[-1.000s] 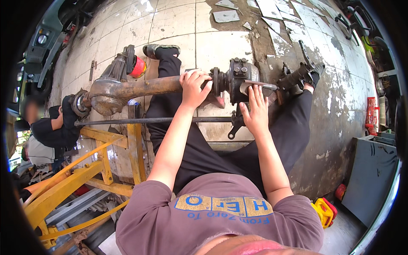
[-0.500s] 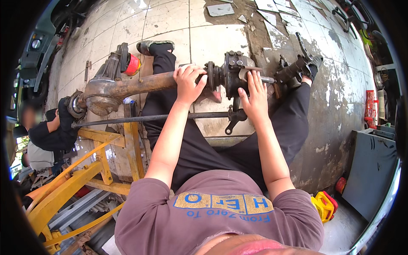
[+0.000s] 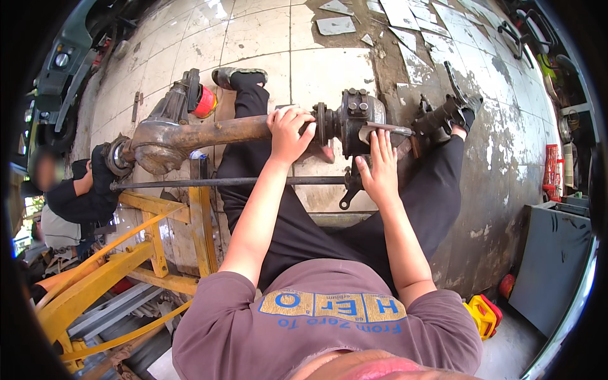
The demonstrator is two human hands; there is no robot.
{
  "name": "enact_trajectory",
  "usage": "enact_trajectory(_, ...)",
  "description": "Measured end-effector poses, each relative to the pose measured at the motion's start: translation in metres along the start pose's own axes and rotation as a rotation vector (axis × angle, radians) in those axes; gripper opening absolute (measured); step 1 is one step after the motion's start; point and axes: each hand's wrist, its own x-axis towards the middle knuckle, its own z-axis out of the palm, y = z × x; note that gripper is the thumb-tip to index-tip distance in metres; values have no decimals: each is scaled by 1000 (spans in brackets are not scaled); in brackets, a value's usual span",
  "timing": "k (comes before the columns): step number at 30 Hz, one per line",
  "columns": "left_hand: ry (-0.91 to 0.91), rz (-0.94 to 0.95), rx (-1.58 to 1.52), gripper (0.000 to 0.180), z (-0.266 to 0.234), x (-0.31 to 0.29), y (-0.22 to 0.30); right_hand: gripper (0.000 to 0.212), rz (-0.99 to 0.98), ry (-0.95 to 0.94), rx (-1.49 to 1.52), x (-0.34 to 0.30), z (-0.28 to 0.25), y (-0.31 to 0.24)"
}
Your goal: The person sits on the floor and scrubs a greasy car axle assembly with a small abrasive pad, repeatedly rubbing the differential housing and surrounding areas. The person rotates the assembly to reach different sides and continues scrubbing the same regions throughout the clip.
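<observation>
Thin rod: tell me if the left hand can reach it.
Probably yes: the left hand lies on the axle, and the rod runs lower in the picture, with nothing seen blocking.

Pale square tiles cover the floor [image 3: 329, 66], scuffed and stained, with dark grout lines. Toward the top, a patch of bare dirt [image 3: 362, 41] breaks through, with loose tile shards [image 3: 336, 26] lying on it. On the right the floor turns grey and blotchy, and a blue-grey cabinet [image 3: 550, 269] stands there. A yellow frame [image 3: 101, 285] fills the lower left. A dark green vehicle [image 3: 76, 38] edges the upper left. Bright light glares off the far tiles.
</observation>
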Motion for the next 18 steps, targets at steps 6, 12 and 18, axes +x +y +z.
enact_trajectory(6,23,4,0,19,2,4,-1,80,-13,30,3,32,-12,0)
enact_trajectory(12,18,28,28,19,1,5,-4,79,-28,41,-36,11,2,5)
enact_trajectory(18,22,16,-3,19,1,3,-3,78,-55,79,-10,20,-3,0)
